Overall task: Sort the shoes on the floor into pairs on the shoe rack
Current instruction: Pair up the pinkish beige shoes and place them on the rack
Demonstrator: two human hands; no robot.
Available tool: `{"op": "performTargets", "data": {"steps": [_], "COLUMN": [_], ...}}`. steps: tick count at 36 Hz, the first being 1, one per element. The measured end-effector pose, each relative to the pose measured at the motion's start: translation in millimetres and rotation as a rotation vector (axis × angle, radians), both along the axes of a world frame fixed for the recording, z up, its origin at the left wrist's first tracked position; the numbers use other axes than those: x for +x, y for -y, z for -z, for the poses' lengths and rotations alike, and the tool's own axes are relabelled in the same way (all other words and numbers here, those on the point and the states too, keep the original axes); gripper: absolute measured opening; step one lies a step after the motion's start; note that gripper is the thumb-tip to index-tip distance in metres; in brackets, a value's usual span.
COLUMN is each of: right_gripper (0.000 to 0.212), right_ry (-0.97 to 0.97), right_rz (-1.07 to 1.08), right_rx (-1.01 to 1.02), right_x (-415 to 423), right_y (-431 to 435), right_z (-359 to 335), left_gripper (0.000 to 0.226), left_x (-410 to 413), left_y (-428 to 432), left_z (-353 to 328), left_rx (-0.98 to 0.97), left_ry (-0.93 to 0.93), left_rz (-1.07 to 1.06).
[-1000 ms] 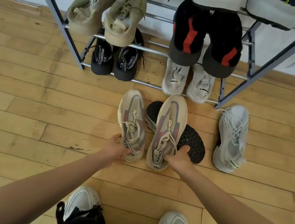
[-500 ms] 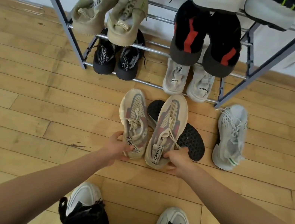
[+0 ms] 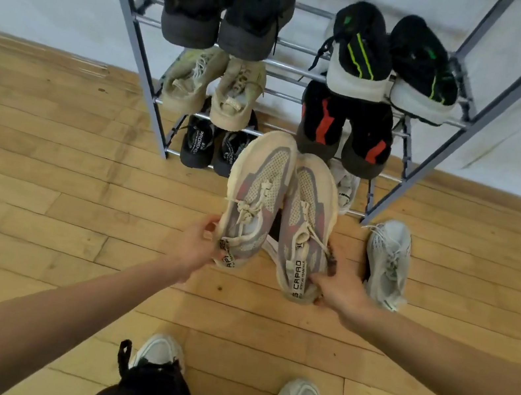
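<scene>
Two beige-and-grey mesh sneakers with red accents are lifted off the floor, toes toward the rack. My left hand [image 3: 199,249] grips the heel of the left beige sneaker [image 3: 257,196]. My right hand [image 3: 342,290] grips the heel of the right beige sneaker [image 3: 306,226]. A light grey sneaker [image 3: 387,259] lies on the floor at the right. A black shoe is almost wholly hidden under the held pair. The grey metal shoe rack [image 3: 404,184] stands ahead with several pairs on its tiers.
The rack holds black shoes [image 3: 226,6], black-and-white shoes with green stripes [image 3: 391,60], khaki shoes [image 3: 212,88], black-red shoes [image 3: 344,128] and black sneakers [image 3: 214,147] at the bottom. My own feet [image 3: 158,353] stand on the wooden floor [image 3: 44,194].
Both beige sneakers have been picked up from the floor and raised toward the rack. The view has tilted upward, showing the rack's upper tier.
</scene>
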State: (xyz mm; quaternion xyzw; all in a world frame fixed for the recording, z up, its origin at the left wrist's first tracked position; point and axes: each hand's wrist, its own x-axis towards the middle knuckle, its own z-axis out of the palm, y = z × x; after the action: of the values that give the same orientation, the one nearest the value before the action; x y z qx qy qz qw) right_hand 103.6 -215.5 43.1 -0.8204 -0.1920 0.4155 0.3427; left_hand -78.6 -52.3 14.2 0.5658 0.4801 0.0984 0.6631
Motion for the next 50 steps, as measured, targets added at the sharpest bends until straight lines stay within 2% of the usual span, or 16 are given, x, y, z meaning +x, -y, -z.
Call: {"op": "performTargets", "data": {"steps": [6, 14, 20, 23, 31, 39, 44, 50], "right_gripper": [0.069, 0.067, 0.068, 0.068, 0.061, 0.051, 0.034, 0.032], "right_ry": [0.074, 0.253, 0.365, 0.399, 0.28, 0.247, 0.159, 0.059], "right_rz": [0.004, -0.025, -0.067, -0.087, -0.046, -0.037, -0.052, -0.073], "right_rx": [0.205, 0.346, 0.423, 0.455, 0.532, 0.517, 0.469, 0.449], "right_x": [0.9, 8.3, 26.0, 32.9, 38.3, 48.9, 50.0, 39.6], "right_y": [11.0, 5.4, -13.2, -27.1, -78.2, -144.7, -197.6, -253.2], "right_z": [-44.2, -114.3, -173.4, -203.3, -269.4, -313.2, -332.8, -352.7], "left_gripper": [0.063, 0.061, 0.06, 0.052, 0.048, 0.043, 0.035, 0.026], "left_x": [-1.9, 5.4, 21.2, 27.8, 46.1, 57.1, 54.8, 48.6], "left_y": [-5.0, -17.0, -24.9, -32.2, -57.7, -112.1, -153.8, -196.7], "left_z": [-52.7, -133.6, -193.1, -220.3, -286.0, -329.1, -346.5, -360.1], "left_rx": [0.082, 0.236, 0.201, 0.204, 0.246, 0.325, 0.382, 0.372], "left_ry": [0.096, 0.222, 0.303, 0.303, 0.342, 0.257, 0.158, 0.127], "left_rz": [-0.025, -0.001, -0.005, 0.011, -0.043, -0.103, -0.143, -0.19]}}
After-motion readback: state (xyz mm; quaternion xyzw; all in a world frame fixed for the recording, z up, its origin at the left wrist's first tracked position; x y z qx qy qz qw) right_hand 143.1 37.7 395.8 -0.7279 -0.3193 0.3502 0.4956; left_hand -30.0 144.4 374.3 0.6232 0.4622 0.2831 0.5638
